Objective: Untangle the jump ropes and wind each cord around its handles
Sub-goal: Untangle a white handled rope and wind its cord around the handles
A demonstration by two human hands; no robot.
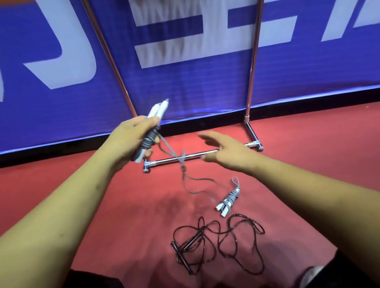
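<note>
**Step in hand: winding the grey cord**

1. The left hand (128, 137) grips two white handles (158, 108) held side by side, clear of the ground and tips pointing up and away. Several turns of grey cord (148, 140) sit around them at the fingers.
2. The cord's loose tail drops from that hand, crosses in front of the rack bar and trails to the floor. It is motion-blurred.
3. The right hand (226, 154) is open with fingers spread and holds nothing. It is near the tail but apart from it.

**Recommended technique (judgement)**

- Pinch the tail close to the handles so each turn is short and controlled.
- Lay each turn snug beside the last, under light tension. Slack turns are likely to slip off the ends.
- Hold both handles parallel. If they splay, the wraps loosen.
- Tuck the end under a turn to lock it.

**Other ropes**

- One wound rope (229, 197), grey on white handles, lies on the floor, seemingly finished.
- The black rope (216, 240) lies nearer the person in loose, crossing loops, not yet wound.

**Surface and room**

- The floor (323, 155) is red and smooth, so a cord should slide freely.
- A chrome rack (199, 155) stands ahead.
- A blue banner (201, 78) with white lettering is behind it.
</note>
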